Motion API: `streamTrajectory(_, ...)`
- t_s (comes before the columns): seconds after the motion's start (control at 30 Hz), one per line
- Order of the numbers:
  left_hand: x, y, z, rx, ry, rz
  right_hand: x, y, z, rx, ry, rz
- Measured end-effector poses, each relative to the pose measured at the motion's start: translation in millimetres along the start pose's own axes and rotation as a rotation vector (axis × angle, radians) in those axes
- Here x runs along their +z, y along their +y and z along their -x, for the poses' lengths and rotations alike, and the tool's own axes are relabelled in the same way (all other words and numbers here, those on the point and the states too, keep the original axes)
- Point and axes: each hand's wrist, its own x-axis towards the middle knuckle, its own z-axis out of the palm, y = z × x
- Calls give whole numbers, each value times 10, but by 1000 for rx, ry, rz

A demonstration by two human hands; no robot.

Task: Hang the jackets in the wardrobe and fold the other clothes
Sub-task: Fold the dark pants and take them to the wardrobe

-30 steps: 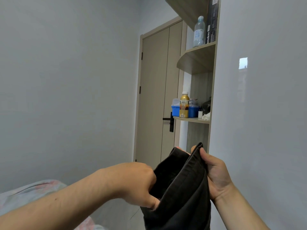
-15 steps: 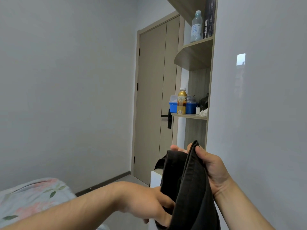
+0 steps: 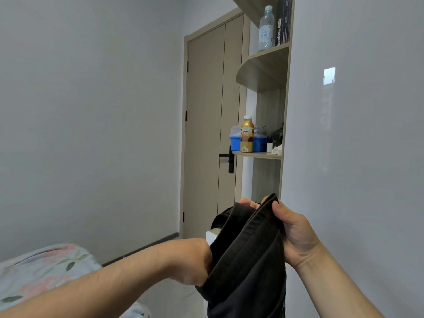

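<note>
A black garment point(image 3: 247, 255) hangs in front of me at the lower middle of the head view, its lower part cut off by the frame's bottom edge. My right hand point(image 3: 296, 235) grips its top edge, thumb on the near side and fingertips showing behind the cloth. My left hand point(image 3: 195, 262) is pushed into the garment's left side; its fingers are hidden inside the fabric, only the wrist and heel of the hand show.
A wardrobe side panel point(image 3: 355, 157) rises at the right. Corner shelves point(image 3: 263, 72) beside it hold bottles and a blue box point(image 3: 259, 143). A closed door point(image 3: 206, 125) stands behind. A floral bed cover point(image 3: 39, 271) lies at the lower left.
My left hand has slid down and deeper into the garment, so its fingers are now out of sight. My right hand keeps its hold on the top edge.
</note>
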Motion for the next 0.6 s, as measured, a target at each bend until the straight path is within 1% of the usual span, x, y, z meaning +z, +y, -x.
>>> streamTrajectory(0.07, 30, -17, -13, 42, -18, 26, -22, 20, 24, -4, 8, 10)
streamTrajectory(0.13, 54, -66, 8, 106, 43, 163, -41, 3, 57, -22, 35, 21)
streamTrajectory(0.27, -56, -206, 153, 286, 309, 616, -197, -126, 160, -68, 200, 64)
streamTrajectory(0.33, -144, -251, 256, 373, 453, 881, -264, -200, 219, -39, 206, 140)
streamTrajectory(0.37, -187, -266, 305, 415, 503, 967, -286, -231, 235, -12, 194, 189)
streamTrajectory(0.4, -228, -280, 350, 452, 531, 999, -296, -256, 244, 13, 188, 243)
streamTrajectory(0.43, -257, -285, 387, 483, 530, 983, -287, -278, 250, 29, 186, 303)
streamTrajectory(0.53, -314, -287, 488, 534, 427, 934, -216, -291, 201, -26, 181, 436)
streamTrajectory(0.57, -320, -267, 518, 539, 397, 886, -179, -275, 170, -63, 182, 438)
streamTrajectory(0.6, -314, -234, 533, 548, 396, 771, -135, -254, 139, -97, 186, 428)
